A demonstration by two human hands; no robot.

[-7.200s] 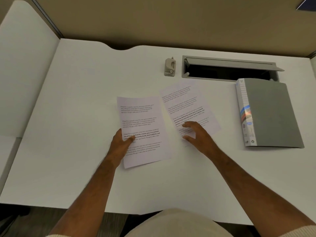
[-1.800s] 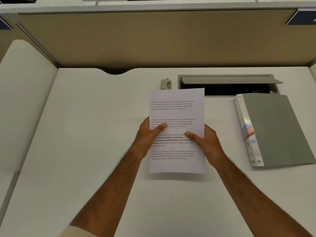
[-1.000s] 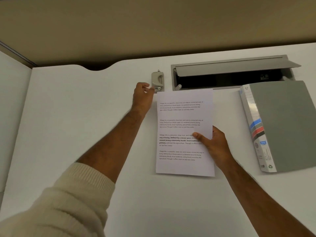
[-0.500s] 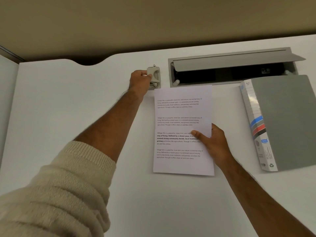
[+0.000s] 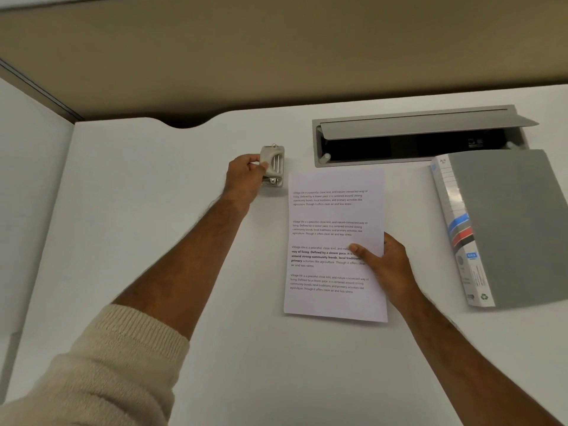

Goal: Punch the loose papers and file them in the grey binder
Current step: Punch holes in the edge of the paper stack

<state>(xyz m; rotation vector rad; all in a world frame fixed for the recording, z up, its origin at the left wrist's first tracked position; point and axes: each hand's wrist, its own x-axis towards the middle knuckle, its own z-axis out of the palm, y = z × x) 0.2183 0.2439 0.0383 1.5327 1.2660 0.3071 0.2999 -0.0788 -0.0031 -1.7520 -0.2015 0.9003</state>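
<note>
Gripping the hole punch (image 5: 273, 166) near the table's (image 5: 147, 241) far edge, my left hand (image 5: 246, 176) curls round it; my right hand (image 5: 387, 265) pinches the papers (image 5: 335, 216) beside the binder (image 5: 510, 222).

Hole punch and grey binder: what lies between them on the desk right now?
In the head view, the papers, pinched by the right hand, lie between hole punch and grey binder.

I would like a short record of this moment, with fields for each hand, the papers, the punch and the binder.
left hand: grips the hole punch, far side of the desk
right hand: pinches the papers' right edge, thumb on top
papers: stacked, not yet in the punch
grey binder: closed, flat, right of the papers
</note>
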